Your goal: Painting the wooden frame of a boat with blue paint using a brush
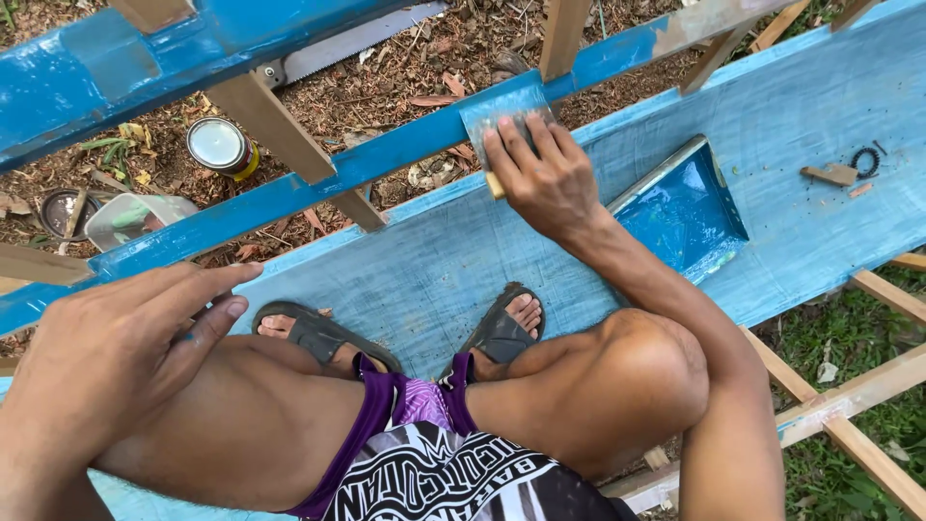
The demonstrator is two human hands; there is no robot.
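I squat on a wide blue-painted plank (810, 164) with both feet in dark sandals. My right hand (542, 174) presses a sheet of sandpaper wrapped over a small wooden block (502, 114) against the blue edge rail (386, 154) of the structure. My left hand (125, 347) rests on my left knee with fingers spread and holds nothing; a smear of blue paint shows on one finger.
A rectangular recess with glossy blue paint (683, 210) lies to the right of my right hand. A small wood scrap (831, 174) and a black ring (865, 160) sit on the plank. On the ground lie a tin can (219, 145), a handsaw blade (357, 43) and a clear container (130, 219).
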